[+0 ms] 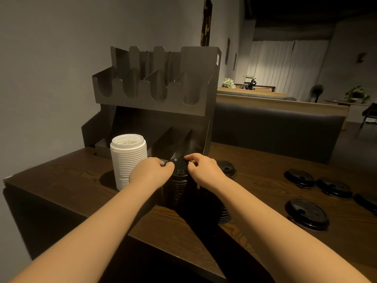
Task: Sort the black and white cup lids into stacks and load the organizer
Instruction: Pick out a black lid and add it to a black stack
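Behind hands (151, 172), black lid stack (179, 188) half-hidden

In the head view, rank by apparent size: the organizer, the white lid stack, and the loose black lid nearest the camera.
1. Organizer, by far the largest.
2. White lid stack.
3. Loose black lid, smallest as it looks, though nearness to the camera enlarges it.

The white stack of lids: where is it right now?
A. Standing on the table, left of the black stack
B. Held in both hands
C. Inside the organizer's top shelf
A: the white stack of lids stands on the table, while both hands hold the black stack.
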Action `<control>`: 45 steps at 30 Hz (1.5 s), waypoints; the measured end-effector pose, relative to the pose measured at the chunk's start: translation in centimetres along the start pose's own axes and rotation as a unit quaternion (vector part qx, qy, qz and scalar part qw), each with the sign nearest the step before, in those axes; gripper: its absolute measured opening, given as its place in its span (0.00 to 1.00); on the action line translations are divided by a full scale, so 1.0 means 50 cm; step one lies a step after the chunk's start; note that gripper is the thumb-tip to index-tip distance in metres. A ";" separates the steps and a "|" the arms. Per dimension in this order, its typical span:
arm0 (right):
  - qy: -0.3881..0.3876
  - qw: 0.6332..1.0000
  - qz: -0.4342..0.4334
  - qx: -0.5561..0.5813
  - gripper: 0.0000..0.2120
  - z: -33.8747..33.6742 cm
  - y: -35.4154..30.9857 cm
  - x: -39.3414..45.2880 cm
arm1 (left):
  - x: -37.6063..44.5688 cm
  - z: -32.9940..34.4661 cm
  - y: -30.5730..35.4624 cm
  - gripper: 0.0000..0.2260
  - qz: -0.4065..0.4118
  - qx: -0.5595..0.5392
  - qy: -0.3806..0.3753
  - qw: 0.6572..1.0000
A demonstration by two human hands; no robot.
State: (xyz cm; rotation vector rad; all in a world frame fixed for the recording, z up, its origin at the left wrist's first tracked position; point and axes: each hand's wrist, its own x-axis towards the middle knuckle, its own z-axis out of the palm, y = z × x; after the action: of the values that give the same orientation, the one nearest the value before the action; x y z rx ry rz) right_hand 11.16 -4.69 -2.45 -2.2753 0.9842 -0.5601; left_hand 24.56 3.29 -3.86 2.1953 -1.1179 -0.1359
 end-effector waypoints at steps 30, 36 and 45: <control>0.144 0.980 0.135 0.018 0.29 -0.168 0.122 -0.101 | -0.118 0.058 0.312 0.10 0.177 -0.171 0.118 0.962; 0.175 0.966 0.188 -0.013 0.25 -0.245 0.227 -0.158 | -0.161 0.164 0.424 0.12 0.181 -0.217 0.017 0.959; 0.192 0.931 0.308 -0.028 0.28 -0.321 0.396 -0.232 | -0.164 0.372 0.478 0.36 0.092 -0.052 -0.331 0.938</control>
State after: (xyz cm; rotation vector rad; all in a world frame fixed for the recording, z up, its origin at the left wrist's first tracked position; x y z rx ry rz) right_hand -15.59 -12.43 -5.35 -1.7753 1.8315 -0.7062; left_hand -3.82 -9.97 -5.56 1.9770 -1.6205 -0.8806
